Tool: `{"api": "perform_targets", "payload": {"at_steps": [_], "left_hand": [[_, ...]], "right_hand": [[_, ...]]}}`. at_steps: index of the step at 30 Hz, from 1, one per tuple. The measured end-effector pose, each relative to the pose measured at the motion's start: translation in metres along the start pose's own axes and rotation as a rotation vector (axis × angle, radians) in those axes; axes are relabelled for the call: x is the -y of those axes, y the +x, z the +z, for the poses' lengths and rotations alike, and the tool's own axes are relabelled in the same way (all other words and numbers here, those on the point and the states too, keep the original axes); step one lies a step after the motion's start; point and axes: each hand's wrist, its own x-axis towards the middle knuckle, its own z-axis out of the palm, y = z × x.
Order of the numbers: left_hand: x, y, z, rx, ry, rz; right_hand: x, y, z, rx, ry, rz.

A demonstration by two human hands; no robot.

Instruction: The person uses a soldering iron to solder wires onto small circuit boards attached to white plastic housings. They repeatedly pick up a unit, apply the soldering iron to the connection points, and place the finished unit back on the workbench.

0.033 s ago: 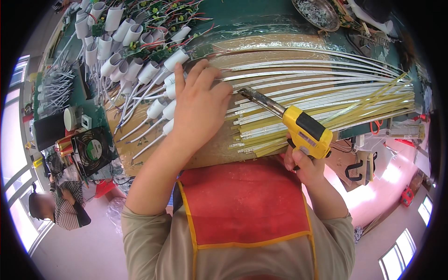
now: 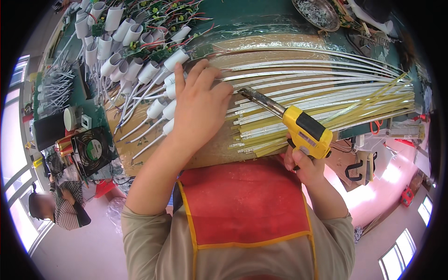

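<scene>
You are gripping a yellow soldering gun (image 2: pixel 305 132) in your right hand (image 2: pixel 303 165), fingers curled shut around its handle, its metal tip reaching just beside your left fingertips. Your left hand (image 2: pixel 198 109) is pressing flat, fingers spread, on the white and yellow LED strips (image 2: pixel 326 91). White tube caps (image 2: pixel 149 70) are lying beyond those fingers on the worktop (image 2: pixel 261 14).

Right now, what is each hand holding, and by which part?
The right hand grips the yellow soldering gun by its handle. The left hand holds nothing; it presses flat on the white strips.
</scene>
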Motion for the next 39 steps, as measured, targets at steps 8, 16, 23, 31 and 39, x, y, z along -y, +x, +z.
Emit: {"api": "perform_targets", "payload": {"at_steps": [8, 16, 23, 31, 39], "left_hand": [[-0.0015, -0.0003, 0.0055, -0.073, -0.004, 0.009], [0.0025, -0.0007, 0.0040, -0.019, -0.050, -0.011], [0.0009, 0.0005, 0.0018, -0.020, -0.086, -0.021], [0.0042, -0.0009, 0.0054, -0.050, -0.026, 0.022], [0.0030, -0.0002, 0.0032, -0.008, 0.002, 0.009]], "right_hand": [[-0.0043, -0.0003, -0.0015, 0.000, 0.038, -0.012], [-0.0044, -0.0001, -0.0019, 0.024, 0.013, -0.026], [-0.0065, -0.0014, -0.0027, 0.041, -0.010, -0.040], [-0.0037, 0.0001, -0.0019, 0.055, -0.020, -0.024], [-0.0094, -0.0004, -0.0046, 0.054, 0.007, -0.056]]}}
